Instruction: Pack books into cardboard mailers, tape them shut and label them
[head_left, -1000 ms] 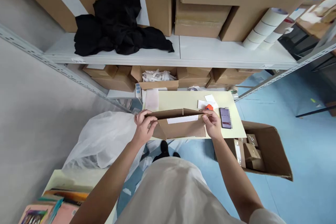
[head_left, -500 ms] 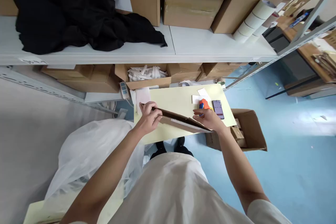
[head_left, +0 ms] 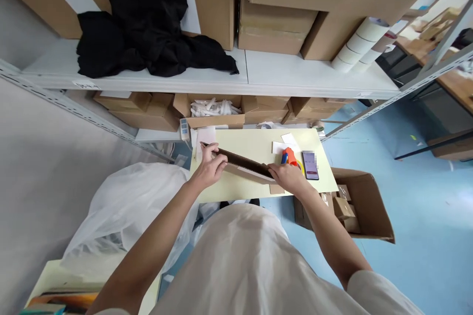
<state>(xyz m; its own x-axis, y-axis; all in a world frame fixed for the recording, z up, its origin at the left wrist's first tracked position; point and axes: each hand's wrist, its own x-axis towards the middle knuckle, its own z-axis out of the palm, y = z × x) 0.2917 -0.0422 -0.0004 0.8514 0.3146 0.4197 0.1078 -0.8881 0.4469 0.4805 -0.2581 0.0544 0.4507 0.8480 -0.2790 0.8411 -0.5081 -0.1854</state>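
Observation:
A flat brown cardboard box [head_left: 246, 165], narrow and partly opened along its upper edge, is held over the pale yellow table [head_left: 244, 140]. My left hand [head_left: 211, 167] pinches its left end, fingers closed on the cardboard. At the other end my right hand [head_left: 288, 176] grips the box's edge with curled fingers. A white strip shows along the side facing me. Just beyond my right hand lies an orange tape dispenser [head_left: 290, 156] with blue and yellow parts, and a phone [head_left: 310, 165] rests to its right. White paper pieces [head_left: 288, 140] lie behind the dispenser.
Behind the table stands a metal shelf [head_left: 288, 71] with cartons, black cloth [head_left: 148, 29] and tape rolls [head_left: 360, 42]. An open carton [head_left: 373, 206] with small boxes sits on the floor at right. A translucent plastic bag [head_left: 129, 211] bulges at left.
My right hand has moved left and now closes on the box's right end, where its fingers were spread before. The camera view has shifted slightly.

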